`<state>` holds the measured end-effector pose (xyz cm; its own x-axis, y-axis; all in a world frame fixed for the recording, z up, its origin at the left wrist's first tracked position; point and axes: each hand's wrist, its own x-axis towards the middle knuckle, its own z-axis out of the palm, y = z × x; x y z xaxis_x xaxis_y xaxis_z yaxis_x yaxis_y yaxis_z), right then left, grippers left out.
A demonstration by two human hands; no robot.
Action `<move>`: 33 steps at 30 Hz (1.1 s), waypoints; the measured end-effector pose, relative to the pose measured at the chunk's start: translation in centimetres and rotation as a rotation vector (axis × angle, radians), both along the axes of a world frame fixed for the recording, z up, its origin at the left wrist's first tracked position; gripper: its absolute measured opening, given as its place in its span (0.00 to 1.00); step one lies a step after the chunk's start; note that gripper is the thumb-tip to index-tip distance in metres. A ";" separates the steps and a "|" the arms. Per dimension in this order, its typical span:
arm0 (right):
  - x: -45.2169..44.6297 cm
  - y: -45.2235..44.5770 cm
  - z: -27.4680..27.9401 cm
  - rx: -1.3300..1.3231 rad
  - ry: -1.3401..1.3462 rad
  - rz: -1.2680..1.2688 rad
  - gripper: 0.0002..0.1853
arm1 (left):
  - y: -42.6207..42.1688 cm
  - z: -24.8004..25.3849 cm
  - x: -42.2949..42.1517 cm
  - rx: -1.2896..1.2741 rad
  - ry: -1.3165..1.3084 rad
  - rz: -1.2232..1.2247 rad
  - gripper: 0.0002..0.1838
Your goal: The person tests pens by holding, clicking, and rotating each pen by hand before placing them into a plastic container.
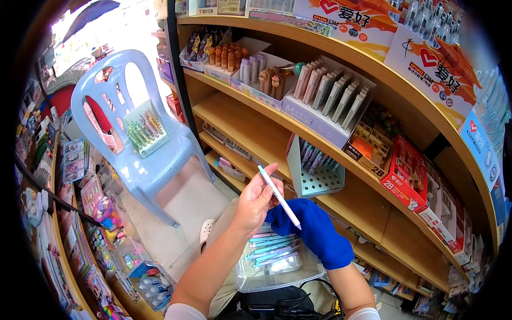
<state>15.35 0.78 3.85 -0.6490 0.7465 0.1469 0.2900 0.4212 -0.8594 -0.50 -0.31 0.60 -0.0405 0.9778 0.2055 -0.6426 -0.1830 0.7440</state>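
Note:
Between the fingers of my left hand (256, 205) is a white pen (280, 197) with a light blue end, slanting down to the right. My right hand (312, 232) wears a blue cloth covering like a glove or mitt, close to the pen's lower tip; its fingers are hidden. Below both hands, a clear plastic bin (298, 277) rests on the lap. Inside the bin lie several pastel pens (272, 249) in blue, teal and purple.
A light blue plastic chair (154, 168) at left carries a box of pens (145, 129). Wooden shelves (234, 125) on the right hold stationery boxes. An open box of pens (320, 184) juts out before them. Goods line the left edge.

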 end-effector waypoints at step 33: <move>-0.2 0.5 -3.7 -0.285 -0.078 -0.269 0.18 | -0.5 -0.8 2.2 -0.031 0.372 0.234 0.08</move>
